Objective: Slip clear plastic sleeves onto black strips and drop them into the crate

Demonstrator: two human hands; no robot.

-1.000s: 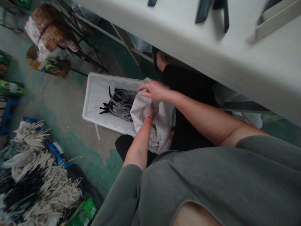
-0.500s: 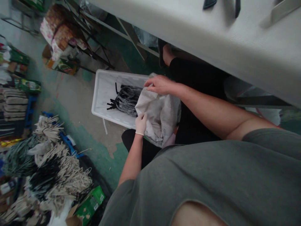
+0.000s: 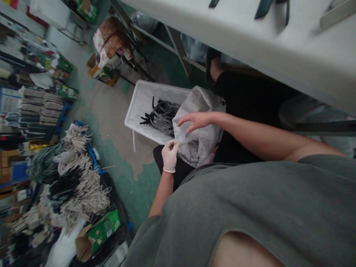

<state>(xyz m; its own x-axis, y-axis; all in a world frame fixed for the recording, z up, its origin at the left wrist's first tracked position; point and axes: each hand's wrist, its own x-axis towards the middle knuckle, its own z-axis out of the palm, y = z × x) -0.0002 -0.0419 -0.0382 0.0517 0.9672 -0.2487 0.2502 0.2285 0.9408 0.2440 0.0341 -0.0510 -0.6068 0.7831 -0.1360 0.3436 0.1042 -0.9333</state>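
My left hand (image 3: 170, 155), in a pale glove, is closed on the edge of a whitish sack (image 3: 204, 100) lying over my lap and the near end of a white bin. My bare right hand (image 3: 196, 121) is above the sack with thumb and fingers apart, holding nothing. The white bin (image 3: 130, 111) holds a bundle of black strips (image 3: 165, 116), partly covered by the sack.
A pale table (image 3: 250, 40) with dark pieces runs across the top right. A stool with a patterned cushion (image 3: 114, 39) stands beyond the bin. Bundles of cords (image 3: 86, 185) and a green box (image 3: 104, 230) lie at lower left.
The view has shifted left, so things appear further right. My right hand has let go of the sack's far edge and come nearer my left hand, its fingers now spread.
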